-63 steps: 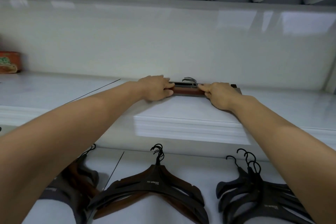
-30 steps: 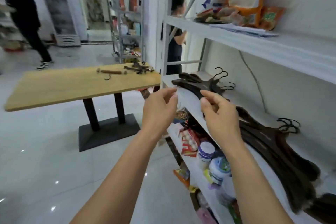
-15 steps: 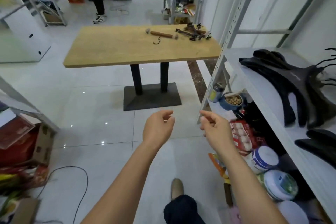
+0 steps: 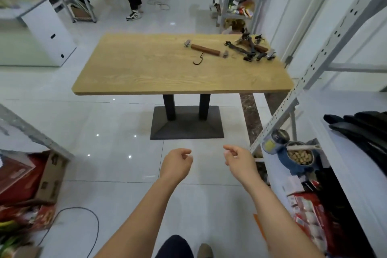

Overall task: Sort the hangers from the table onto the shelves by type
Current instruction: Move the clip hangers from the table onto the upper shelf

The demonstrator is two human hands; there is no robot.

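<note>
Both hands hold nothing: my left hand [image 4: 177,163] and right hand [image 4: 238,161] hang loosely curled over open floor [image 4: 117,132]. Table [image 4: 146,73] stands well ahead; shelf [image 4: 345,153] edges my right. Clip hangers [image 4: 250,49] lie piled near the table's far right corner, one wooden hanger [image 4: 205,49] beside them.

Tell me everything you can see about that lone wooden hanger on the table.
The lone hanger is a short reddish-brown bar, wooden by its look, with a silvery clip at each end and a dark hook curving toward the camera. It lies flat on the light wooden table, slanted, left of the tangled pile of hangers and apart from it. Nothing else touches it.
</note>
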